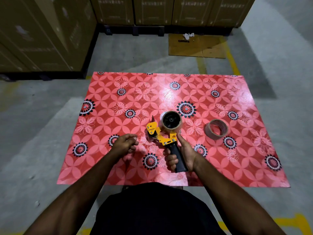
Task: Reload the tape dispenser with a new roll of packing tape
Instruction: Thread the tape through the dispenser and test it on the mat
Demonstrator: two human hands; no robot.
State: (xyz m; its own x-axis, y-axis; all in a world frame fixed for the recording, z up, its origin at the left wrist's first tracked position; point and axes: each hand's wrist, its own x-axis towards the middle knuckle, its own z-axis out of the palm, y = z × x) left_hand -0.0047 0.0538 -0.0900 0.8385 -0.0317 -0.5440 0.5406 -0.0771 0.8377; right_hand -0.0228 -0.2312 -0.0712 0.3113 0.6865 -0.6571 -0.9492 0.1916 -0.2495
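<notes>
The right hand [182, 154] wraps its fingers round the black handle of the yellow metal tape dispenser [165, 133] – clear tape roll [171, 122] mounted. Left of the dispenser, the left hand [125, 144] hovers, fingers loosely curled, holding nothing – right of it lies a brown cardboard tape core [216, 128].

Both forearms are bare from the elbows down to the wrists, with no sleeves reaching into view. The left hand [124, 144] and the right hand [182, 154] are bare too: neither wears a glove, and no ring, watch or band shows on the fingers or wrists. Low in the middle of the view, between the two arms, lies a broad dark garment [157, 211], black and plain, with no print, seam or button clear enough to make out.
</notes>
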